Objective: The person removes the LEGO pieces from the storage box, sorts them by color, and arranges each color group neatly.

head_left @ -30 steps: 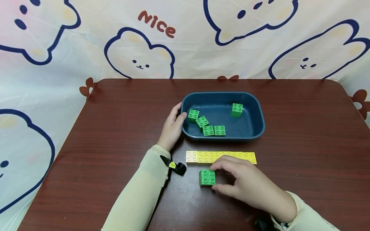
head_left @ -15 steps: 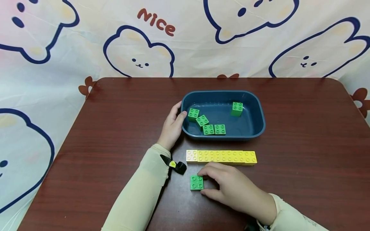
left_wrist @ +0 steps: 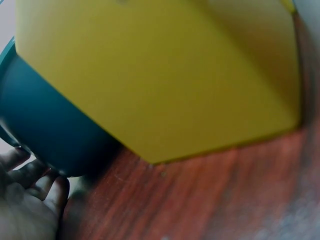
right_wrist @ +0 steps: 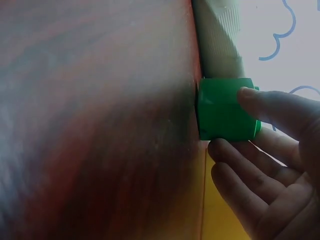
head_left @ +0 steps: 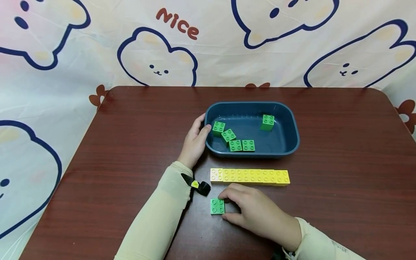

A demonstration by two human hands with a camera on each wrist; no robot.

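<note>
My right hand [head_left: 251,213] pinches a green toy brick [head_left: 217,206] between thumb and fingers, in front of the left end of a row of yellow bricks [head_left: 249,176]. In the right wrist view the green brick [right_wrist: 227,110] stands with its base at the tabletop, thumb on one side and fingers beneath. My left hand [head_left: 194,141] grips the left end of a blue tray [head_left: 276,144], thumb at the rim. The left wrist view has fingers [left_wrist: 35,185] against the blue tray's wall [left_wrist: 55,120], while a yellow brick [left_wrist: 175,85] fills much of that view.
Several green bricks [head_left: 228,135] lie in the tray's left part, and one more green brick [head_left: 267,122] sits near its right end. All stand on a dark reddish-brown table [head_left: 341,151]. A patterned cloth [head_left: 214,43] hangs behind the table's far edge.
My right hand has moved left and toward me with the green brick, lowering it to the tabletop below the yellow row's left end. My left hand stays on the tray.
</note>
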